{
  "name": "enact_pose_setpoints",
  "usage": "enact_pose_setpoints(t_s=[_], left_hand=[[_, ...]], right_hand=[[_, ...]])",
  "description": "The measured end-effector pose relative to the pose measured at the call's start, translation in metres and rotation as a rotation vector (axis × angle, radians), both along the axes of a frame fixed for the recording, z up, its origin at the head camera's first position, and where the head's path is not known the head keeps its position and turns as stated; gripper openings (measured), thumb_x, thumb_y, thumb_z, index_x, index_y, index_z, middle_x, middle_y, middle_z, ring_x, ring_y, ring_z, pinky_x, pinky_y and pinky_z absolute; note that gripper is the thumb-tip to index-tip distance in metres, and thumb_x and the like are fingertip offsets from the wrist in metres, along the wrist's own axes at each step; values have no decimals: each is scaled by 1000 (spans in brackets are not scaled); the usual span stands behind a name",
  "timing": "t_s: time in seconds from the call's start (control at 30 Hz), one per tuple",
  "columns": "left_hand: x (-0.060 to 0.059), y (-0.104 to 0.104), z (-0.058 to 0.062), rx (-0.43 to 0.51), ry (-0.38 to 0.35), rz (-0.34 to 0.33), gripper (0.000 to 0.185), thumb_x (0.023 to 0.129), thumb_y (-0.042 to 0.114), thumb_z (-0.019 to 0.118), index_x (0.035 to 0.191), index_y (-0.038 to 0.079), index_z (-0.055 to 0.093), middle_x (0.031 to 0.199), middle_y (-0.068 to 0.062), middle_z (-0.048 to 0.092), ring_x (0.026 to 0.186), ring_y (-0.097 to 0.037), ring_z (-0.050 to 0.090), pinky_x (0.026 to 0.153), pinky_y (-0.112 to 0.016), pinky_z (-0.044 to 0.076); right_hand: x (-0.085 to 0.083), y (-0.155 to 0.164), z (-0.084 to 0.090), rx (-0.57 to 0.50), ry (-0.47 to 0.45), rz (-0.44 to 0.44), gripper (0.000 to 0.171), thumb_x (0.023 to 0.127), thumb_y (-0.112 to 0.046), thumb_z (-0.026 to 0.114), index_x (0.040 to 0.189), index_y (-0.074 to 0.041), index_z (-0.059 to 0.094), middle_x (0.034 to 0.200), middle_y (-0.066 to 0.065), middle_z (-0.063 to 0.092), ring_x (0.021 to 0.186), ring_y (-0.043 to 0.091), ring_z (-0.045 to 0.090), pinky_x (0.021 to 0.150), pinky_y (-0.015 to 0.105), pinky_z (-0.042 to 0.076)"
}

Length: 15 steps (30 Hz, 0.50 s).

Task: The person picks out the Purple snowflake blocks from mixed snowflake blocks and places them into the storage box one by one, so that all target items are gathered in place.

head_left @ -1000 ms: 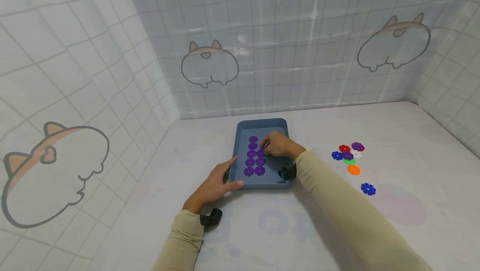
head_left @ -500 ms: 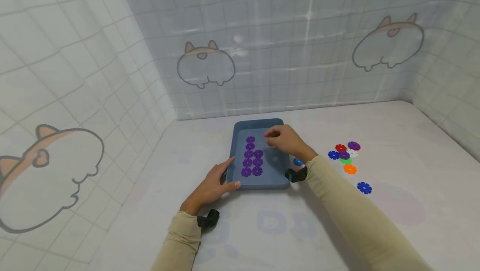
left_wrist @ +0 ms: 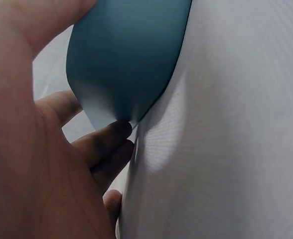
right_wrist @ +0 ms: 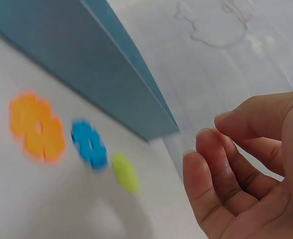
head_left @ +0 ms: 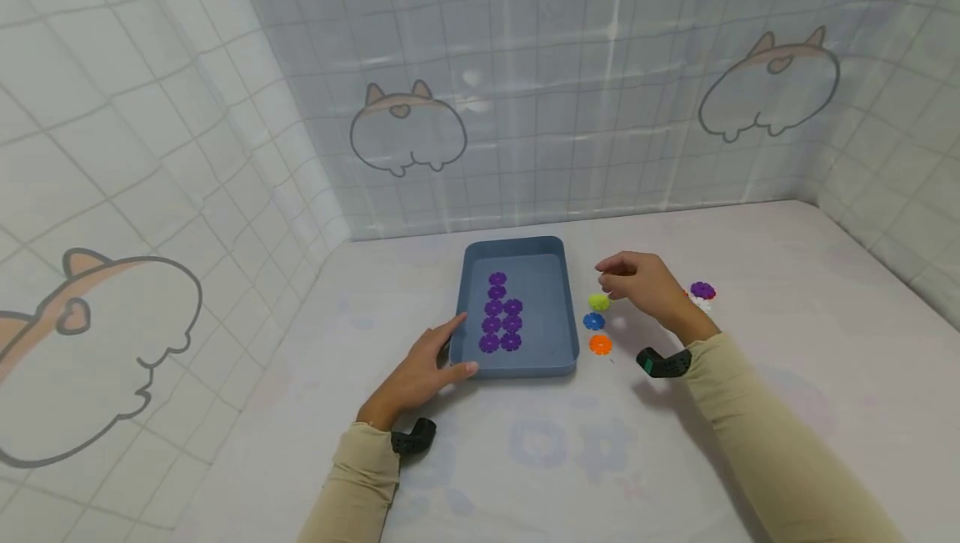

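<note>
In the head view, my left hand [head_left: 414, 372] rests at the near left corner of the blue-grey tray [head_left: 551, 359], thumb and fingers spread. In the left wrist view, its fingertips [left_wrist: 119, 130] touch the tray's outer wall. Two columns of purple snowflake discs [head_left: 512, 324] lie flat in the tray, the left column longer. My right hand [head_left: 648, 289] hovers right of the tray, fingers loosely bent, with nothing seen between them. Beside the tray lie a yellow-green disc [head_left: 598, 302], a blue disc [head_left: 594, 321] and an orange disc [head_left: 600, 344].
Farther right, a purple disc [head_left: 702, 290] and a white disc [head_left: 702, 304] show past my right hand, which hides part of that pile. A tile-patterned sheet [head_left: 540, 151] stands behind the table [head_left: 540, 460].
My right hand has lifted away from the purple discs in the tray and moved right past its edge, uncovering the yellow-green, blue and orange discs. The left hand stays at the tray corner.
</note>
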<state>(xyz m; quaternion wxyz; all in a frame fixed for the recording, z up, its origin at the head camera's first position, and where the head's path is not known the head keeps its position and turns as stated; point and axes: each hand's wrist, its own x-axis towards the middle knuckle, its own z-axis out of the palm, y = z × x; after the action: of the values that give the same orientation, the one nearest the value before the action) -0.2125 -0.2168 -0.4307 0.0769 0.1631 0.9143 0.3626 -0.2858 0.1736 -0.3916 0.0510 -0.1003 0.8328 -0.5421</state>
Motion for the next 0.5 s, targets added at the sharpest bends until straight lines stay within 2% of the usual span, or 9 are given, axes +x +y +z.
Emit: enact_pose_setpoints(t_s=[0.17,0.37,0.5], left_hand=[[1,0,3,1,-4,-2,87,91,56,67,161,29,23,163,-6,26,149,-32,20,117,-60,18],[2,1,4,1,-10,-11,86,92,55,66,162,29,23,164,-7,25,151,-36,13,118,-61,11],[4,1,5,3,-14,-9,86,92,55,66,162,29,23,164,-7,24,151,-36,10,119,-59,7]], right_hand=[[13,32,2,32,-19,-24,38,101,-22,62,130,2,60,123,23,62,107,37,64,92,47,54],[27,68,-2,107,-20,-83,41,102,-27,61,132,1,60,122,22,63,100,33,67,83,32,57],[35,85,-6,155,-20,-121,45,102,-33,60,132,0,60,122,22,64,98,32,67,81,28,55]])
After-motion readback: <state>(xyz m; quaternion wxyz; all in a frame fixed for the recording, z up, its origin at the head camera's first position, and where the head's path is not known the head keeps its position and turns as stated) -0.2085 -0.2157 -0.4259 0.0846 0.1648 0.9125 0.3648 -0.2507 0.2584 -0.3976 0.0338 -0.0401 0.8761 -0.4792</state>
